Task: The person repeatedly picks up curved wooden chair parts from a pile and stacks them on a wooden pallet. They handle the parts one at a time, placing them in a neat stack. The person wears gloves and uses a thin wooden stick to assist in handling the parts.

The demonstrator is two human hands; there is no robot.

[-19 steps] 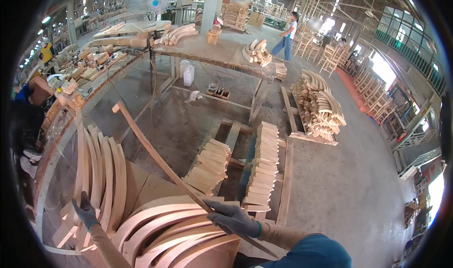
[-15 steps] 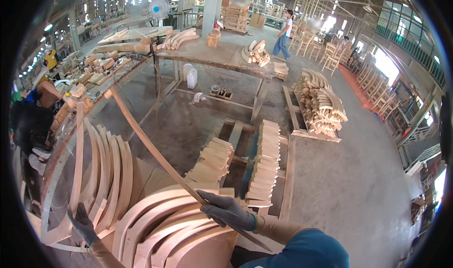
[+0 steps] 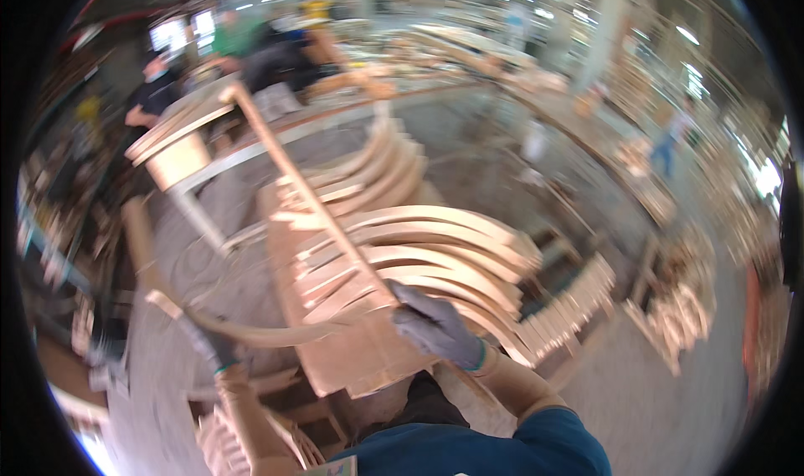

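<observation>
My right hand (image 3: pixel 431 321), in a grey glove, is closed around a long thin wooden strip (image 3: pixel 289 170). That strip slants from the upper left, across the stacked pieces, down past my right forearm. On the left, my gloved left hand (image 3: pixel 205 342) is closed on a curved wooden piece (image 3: pixel 268 335), its fingers partly blurred. The piece bends from the far left round toward my right hand. Between and beyond my hands, several curved wooden parts (image 3: pixel 444 254) lie side by side on a brown cardboard sheet (image 3: pixel 360 363). Farther back is another group of curved parts (image 3: pixel 389 170).
A round-edged wooden piece on a metal-framed stand (image 3: pixel 180 162) is at the upper left. People (image 3: pixel 155 91) are behind it. To the right lie a row of short wooden pieces (image 3: pixel 578 300) and a pallet stack (image 3: pixel 682 300). More wood pieces (image 3: pixel 222 447) lie below my left arm.
My view has swung to the left and blurred. My left hand, open beside a curved piece before, now holds it away from the stack. The right hand keeps the strip.
</observation>
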